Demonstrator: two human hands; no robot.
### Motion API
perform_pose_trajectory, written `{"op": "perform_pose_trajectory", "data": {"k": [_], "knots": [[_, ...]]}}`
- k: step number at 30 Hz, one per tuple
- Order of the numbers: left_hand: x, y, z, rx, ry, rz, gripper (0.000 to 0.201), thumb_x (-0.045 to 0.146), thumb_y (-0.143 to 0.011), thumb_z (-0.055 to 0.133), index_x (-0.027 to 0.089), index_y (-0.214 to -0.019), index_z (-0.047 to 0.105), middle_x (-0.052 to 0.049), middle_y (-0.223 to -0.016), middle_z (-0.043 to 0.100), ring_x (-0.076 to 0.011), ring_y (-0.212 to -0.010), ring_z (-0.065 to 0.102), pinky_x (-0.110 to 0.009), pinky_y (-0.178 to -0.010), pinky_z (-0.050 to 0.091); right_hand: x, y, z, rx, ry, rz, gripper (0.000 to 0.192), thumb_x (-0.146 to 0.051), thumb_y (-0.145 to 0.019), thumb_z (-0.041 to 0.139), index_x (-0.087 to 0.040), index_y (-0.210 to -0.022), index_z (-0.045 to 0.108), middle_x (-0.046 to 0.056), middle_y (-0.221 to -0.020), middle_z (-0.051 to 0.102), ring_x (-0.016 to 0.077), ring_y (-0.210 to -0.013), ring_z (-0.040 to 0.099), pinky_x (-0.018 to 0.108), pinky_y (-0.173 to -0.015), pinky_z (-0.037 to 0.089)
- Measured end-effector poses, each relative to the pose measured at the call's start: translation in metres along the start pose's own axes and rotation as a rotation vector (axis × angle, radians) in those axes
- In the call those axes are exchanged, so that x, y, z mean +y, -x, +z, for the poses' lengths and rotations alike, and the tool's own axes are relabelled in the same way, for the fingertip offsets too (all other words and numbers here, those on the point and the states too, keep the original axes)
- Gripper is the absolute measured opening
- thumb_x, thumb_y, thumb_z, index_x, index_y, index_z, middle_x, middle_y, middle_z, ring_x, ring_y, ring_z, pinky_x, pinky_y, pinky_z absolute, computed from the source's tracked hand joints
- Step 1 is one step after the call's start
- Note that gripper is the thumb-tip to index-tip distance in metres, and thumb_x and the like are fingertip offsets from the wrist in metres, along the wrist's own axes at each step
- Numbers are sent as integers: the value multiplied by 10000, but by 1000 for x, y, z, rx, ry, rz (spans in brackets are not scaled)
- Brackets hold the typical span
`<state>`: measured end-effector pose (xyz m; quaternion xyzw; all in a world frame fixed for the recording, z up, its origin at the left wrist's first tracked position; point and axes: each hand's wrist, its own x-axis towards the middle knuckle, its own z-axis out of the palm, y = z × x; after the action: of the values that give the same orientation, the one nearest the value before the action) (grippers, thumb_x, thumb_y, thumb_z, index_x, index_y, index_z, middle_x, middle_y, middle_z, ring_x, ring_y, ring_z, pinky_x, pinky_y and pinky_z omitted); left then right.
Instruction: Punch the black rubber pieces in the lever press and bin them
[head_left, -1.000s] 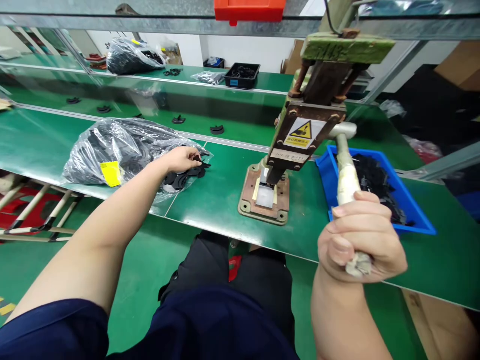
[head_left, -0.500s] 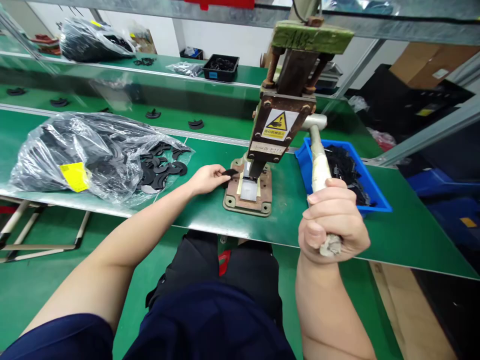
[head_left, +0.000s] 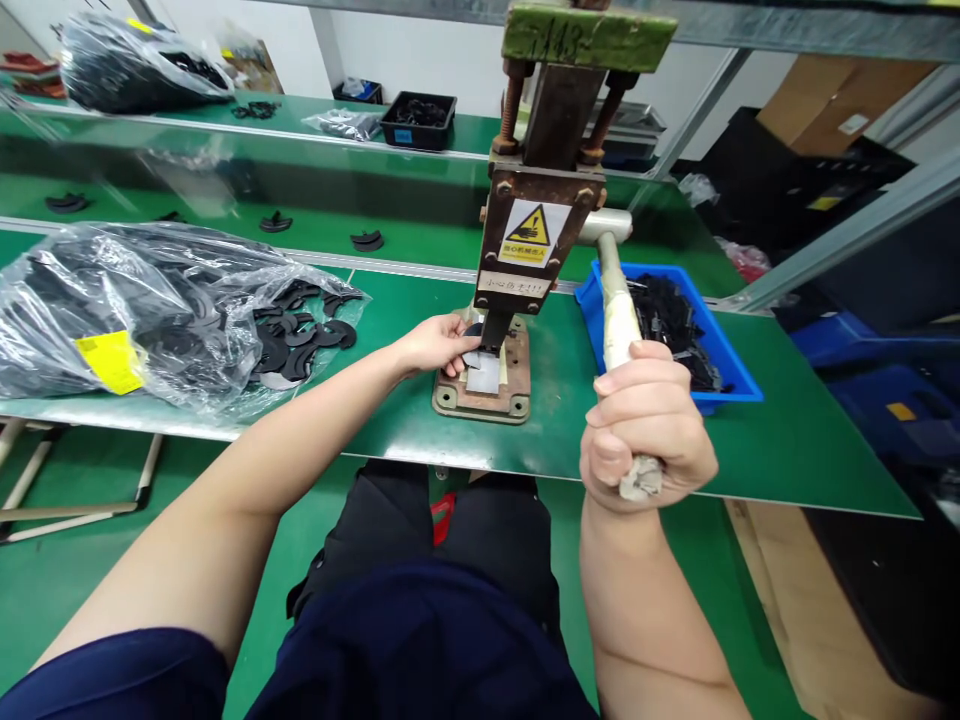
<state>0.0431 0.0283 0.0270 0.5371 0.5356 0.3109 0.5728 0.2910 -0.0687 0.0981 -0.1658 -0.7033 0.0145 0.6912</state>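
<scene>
My left hand point(head_left: 442, 345) is closed on a small dark curved piece point(head_left: 473, 331), with its fingertips at the base of a hand press point(head_left: 521, 240). The piece lies beside the foot of the press ram, over a pale plate point(head_left: 484, 374); its far end is partly hidden by the ram. My right hand point(head_left: 651, 425) is wrapped round the taped lever handle point(head_left: 620, 305) of the press, which is raised and points toward me. A yellow warning sign point(head_left: 533, 233) is fixed to the press front.
A clear plastic bag point(head_left: 161, 310) spills black curved pieces point(head_left: 300, 340) onto the green table at left. Right of the press stands a blue bin point(head_left: 724, 355) of black parts. Loose pieces point(head_left: 367, 241) lie on the strip behind. A black tray point(head_left: 418, 122) stands on the back shelf.
My left hand has moved right, bringing the dark curved piece from the edge of the press base in beside the ram. My right hand keeps its grip on the lever. The view has shifted slightly.
</scene>
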Motion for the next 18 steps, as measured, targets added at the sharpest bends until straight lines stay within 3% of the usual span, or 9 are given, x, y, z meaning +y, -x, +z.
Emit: {"op": "perform_pose_trajectory", "data": {"k": [5,11,15,18], "knots": [[10,-2,0,-14,-79,-49,341,346,-954,811,210,-863,512,26,-510,631,-115,-407,610,-180,-427,449,-2,0,2,9,7,20,348,-366,-951,686,-231,-680,514,-82,-675,628,122,-811,688,502,-1029,572],[21,-5,5,2,-113,-177,299,348,-892,869,196,-918,612,35,-505,612,-108,-399,590,-172,-422,435,-2,1,4,38,6,9,379,-369,-967,679,-221,-668,501,-76,-674,600,106,-818,690,480,-1037,562],[27,-1,8,5,-99,-245,196,302,-966,782,189,-973,622,25,-517,623,-102,-399,576,-179,-447,461,0,1,4,38,-10,2,347,-346,-942,700,-223,-673,518,-79,-668,617,117,-800,683,493,-1025,560],[25,10,18,61,-65,-206,186,303,-992,747,192,-992,598,29,-550,627,-106,-421,592,-190,-468,481,2,0,3,45,-14,-4,351,-346,-924,722,-220,-666,521,-77,-668,628,123,-786,686,501,-1013,560]]}}
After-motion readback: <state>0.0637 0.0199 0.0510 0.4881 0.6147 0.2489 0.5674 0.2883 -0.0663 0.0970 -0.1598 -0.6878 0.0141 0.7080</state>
